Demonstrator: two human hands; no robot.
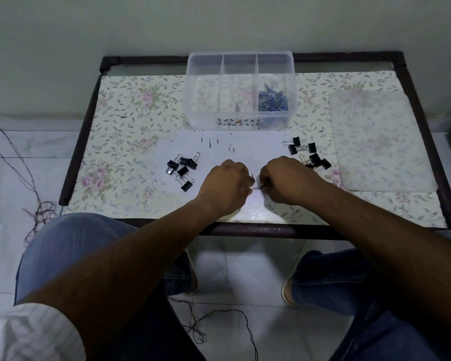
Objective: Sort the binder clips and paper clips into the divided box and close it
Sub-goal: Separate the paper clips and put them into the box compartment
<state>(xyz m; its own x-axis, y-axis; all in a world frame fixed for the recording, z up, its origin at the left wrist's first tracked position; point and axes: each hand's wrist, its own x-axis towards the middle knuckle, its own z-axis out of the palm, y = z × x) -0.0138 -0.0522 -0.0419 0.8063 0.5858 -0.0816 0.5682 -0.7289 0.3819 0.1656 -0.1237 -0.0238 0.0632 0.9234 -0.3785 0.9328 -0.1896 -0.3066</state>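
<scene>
A clear divided box (241, 121) stands open at the back of the table; its right compartment holds a heap of blue paper clips (272, 99), the other two look nearly empty. Black binder clips lie in two groups: a left group (182, 169) and a right group (306, 153). My left hand (225, 185) and right hand (288, 178) meet near the table's front, fingers curled, pinching a small metal clip (257, 188) between them. What kind of clip it is cannot be made out.
The box's clear lid (378, 142) lies flat on the right side of the floral tablecloth (125, 131). The table has a dark frame (245, 229). My knees are under its front edge. Thin cords lie on the tiled floor (37, 204).
</scene>
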